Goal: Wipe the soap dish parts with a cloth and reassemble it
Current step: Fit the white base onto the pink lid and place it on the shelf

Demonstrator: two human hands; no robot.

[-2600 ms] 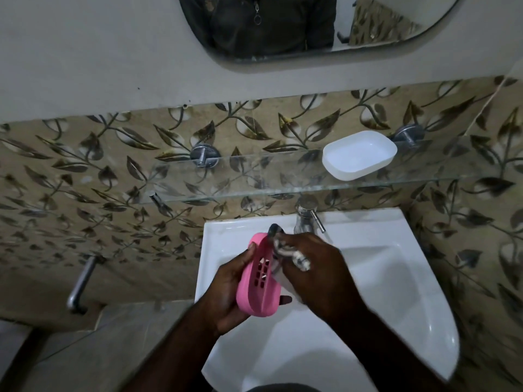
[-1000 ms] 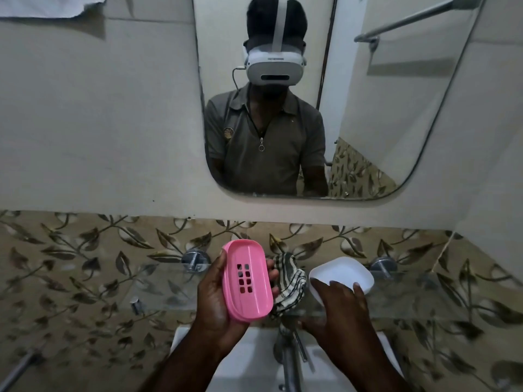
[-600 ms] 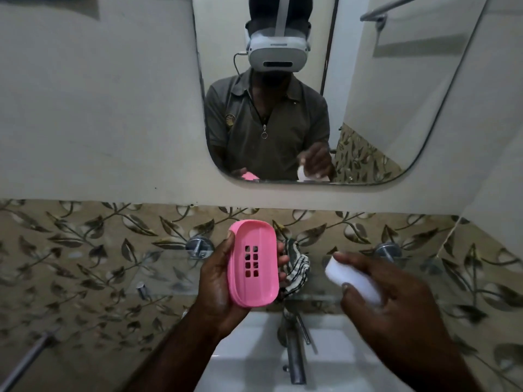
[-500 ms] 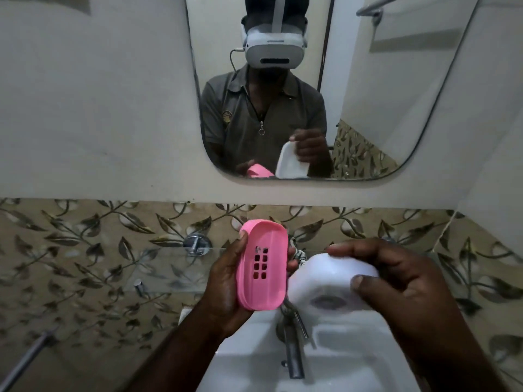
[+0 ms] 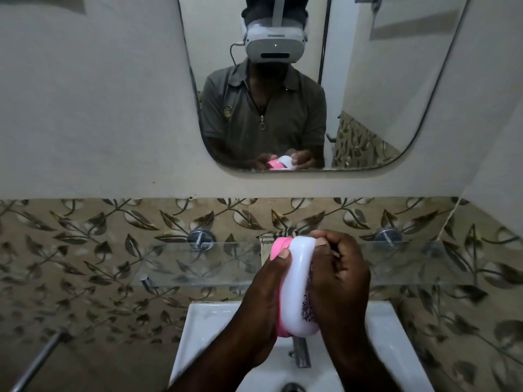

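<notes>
Left hand (image 5: 263, 287) grips pink tray (image 5: 280, 244); right hand (image 5: 339, 278) grips white base (image 5: 297, 281). Parts pressed together above sink (image 5: 203, 329); full seating not visible. Judgement: wiping apparently done, reassembly near complete. Remaining: return dish to glass shelf (image 5: 198, 264).

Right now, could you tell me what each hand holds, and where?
Left hand grips the pink tray by its long edge; right hand grips the white base round its back.

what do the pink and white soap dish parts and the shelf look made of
White base: likely plastic, smooth, faintly translucent, soft sheen. Pink insert: likely plastic, opaque, even moulded colour. Shelf: probably clear glass; the leaf tiles show through it.
</notes>
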